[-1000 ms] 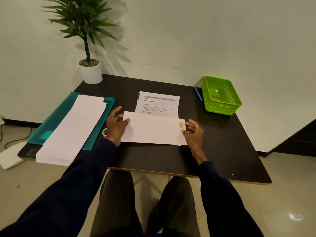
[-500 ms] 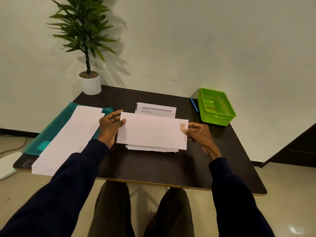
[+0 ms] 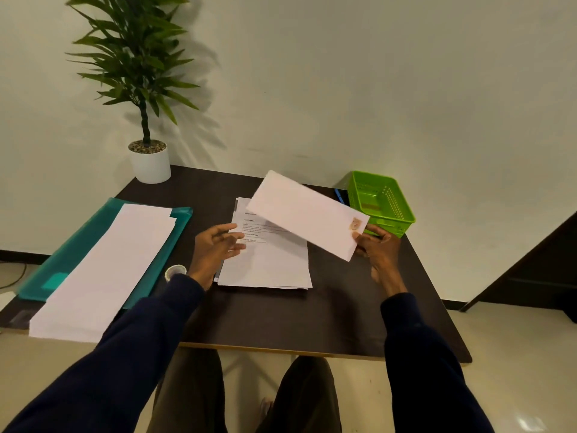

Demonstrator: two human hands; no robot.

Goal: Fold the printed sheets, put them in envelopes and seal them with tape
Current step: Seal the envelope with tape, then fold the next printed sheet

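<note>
My right hand [image 3: 376,248] grips a white envelope [image 3: 303,214] by its stamped corner and holds it tilted in the air above the table's far middle. A stack of printed sheets [image 3: 268,260] lies flat on the dark table [image 3: 312,320] beneath it. My left hand [image 3: 215,245] hovers with fingers spread at the left edge of those sheets, and its fingertips touch the top sheet. A small roll of tape [image 3: 175,272] stands by my left wrist. A long pile of white envelopes [image 3: 103,270] lies to the left on a teal folder [image 3: 81,242].
A green plastic basket [image 3: 382,203] sits at the far right corner, with a blue pen [image 3: 339,196] beside it. A potted plant [image 3: 150,160] stands at the far left corner against the wall. My knees are under the table's near edge.
The envelope was lifted off the printed sheets and swung up to the right. My left hand let go of it and now rests at the sheets' left edge.
</note>
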